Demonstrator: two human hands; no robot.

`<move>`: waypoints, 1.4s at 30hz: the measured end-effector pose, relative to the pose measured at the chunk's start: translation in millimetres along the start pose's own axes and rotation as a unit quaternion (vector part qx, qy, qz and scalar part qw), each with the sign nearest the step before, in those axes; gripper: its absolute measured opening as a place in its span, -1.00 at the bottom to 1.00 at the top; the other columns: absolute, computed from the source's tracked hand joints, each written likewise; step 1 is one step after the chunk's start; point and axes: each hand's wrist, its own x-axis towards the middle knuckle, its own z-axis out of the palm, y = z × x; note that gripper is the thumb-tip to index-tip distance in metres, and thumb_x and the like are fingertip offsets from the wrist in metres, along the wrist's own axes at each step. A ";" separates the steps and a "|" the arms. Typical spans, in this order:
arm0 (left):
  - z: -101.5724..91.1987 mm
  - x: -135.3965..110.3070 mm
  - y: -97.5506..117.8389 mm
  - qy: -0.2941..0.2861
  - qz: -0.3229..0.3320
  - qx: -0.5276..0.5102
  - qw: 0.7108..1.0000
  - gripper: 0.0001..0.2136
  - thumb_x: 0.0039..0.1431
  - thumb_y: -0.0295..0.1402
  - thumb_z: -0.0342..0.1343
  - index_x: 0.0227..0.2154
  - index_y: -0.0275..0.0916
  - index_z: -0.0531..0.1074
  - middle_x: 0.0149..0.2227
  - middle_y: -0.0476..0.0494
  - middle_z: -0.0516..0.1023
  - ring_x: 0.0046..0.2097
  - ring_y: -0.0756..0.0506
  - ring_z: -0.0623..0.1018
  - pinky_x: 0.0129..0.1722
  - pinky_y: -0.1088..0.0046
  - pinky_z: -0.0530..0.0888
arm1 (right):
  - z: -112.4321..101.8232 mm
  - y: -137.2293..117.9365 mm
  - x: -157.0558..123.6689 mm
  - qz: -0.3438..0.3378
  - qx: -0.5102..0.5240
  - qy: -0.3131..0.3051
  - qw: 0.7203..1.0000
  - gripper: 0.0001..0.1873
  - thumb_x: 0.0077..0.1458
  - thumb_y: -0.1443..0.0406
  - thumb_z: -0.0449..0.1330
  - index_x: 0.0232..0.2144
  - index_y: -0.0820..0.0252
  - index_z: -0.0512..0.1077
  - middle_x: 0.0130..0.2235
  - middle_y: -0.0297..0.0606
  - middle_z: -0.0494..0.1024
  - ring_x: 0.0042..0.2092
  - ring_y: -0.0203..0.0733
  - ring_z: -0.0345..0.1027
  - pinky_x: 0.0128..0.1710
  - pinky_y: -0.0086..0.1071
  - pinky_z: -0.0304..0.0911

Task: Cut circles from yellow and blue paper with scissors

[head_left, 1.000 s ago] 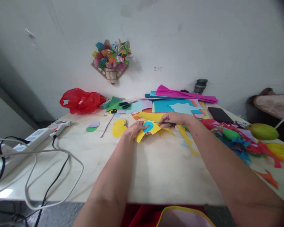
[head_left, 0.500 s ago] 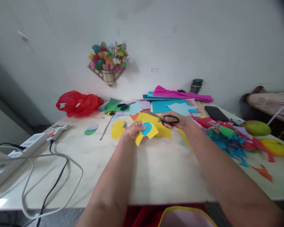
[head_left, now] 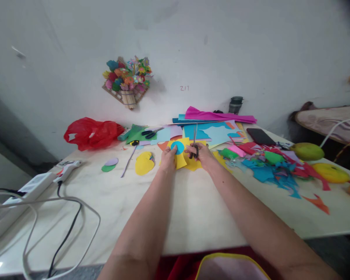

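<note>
Near the middle of the table my left hand (head_left: pixel 169 158) is closed on a piece of yellow paper (head_left: pixel 181 160). A round blue paper disc (head_left: pixel 177 147) lies flat against that yellow piece, close to my thumb. My right hand (head_left: pixel 203 154) grips dark-handled scissors (head_left: pixel 195 144), whose blades point up and away toward the wall. The scissors are just right of the yellow paper, and I cannot tell whether the fingers touch its edge. Beneath both hands rests a larger yellow sheet (head_left: pixel 195 165). Left of my hand sit cut yellow rounded shapes (head_left: pixel 145 163).
Colourful paper scraps (head_left: pixel 275 169), a phone (head_left: pixel 260 136) and green-yellow fruit (head_left: pixel 307 151) lie on the right. Coloured sheets (head_left: pixel 221 131) are stacked at the back. A second pair of scissors (head_left: pixel 149 134) and a red plastic bag (head_left: pixel 93 132) lie left, with a power strip (head_left: pixel 32 186) and cables nearer.
The scissors have turned from pointing left across the paper to pointing upward. The yellow paper has been rotated, and the blue disc on it shows more fully. The camera view has shifted slightly.
</note>
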 end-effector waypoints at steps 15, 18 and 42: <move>25.1 -15.3 -8.0 0.060 -0.022 0.007 0.998 -0.64 -0.10 -0.24 0.42 -0.46 -0.23 0.30 -0.54 0.01 0.53 -0.52 -0.02 0.53 -0.45 0.46 0.46 | 13.6 13.1 1.1 0.015 0.056 0.067 0.996 -0.38 -0.34 0.23 0.46 -0.17 0.13 0.36 -0.48 -0.40 0.53 -0.43 -0.21 0.46 -0.47 -0.41 0.31; 26.4 -15.9 -8.5 0.072 -0.025 0.004 0.997 -0.63 -0.09 -0.23 0.41 -0.44 -0.21 0.28 -0.55 0.05 0.50 -0.53 -0.01 0.53 -0.45 0.48 0.45 | 15.0 13.3 1.4 0.014 0.079 0.073 0.994 -0.40 -0.34 0.28 0.44 -0.17 0.14 0.37 -0.49 -0.42 0.53 -0.42 -0.21 0.48 -0.44 -0.40 0.33; 2.8 4.3 -6.8 0.183 0.045 -0.010 0.982 -0.74 -0.02 -0.33 0.33 -0.45 -0.20 0.30 -0.57 0.12 0.38 -0.52 0.03 0.48 -0.43 0.51 0.39 | 6.7 3.9 -23.8 0.070 -0.082 -0.094 0.990 -0.51 -0.08 -0.05 0.40 -0.46 0.20 0.34 -0.61 -0.33 0.46 -0.65 -0.34 0.33 -0.77 -0.53 -0.08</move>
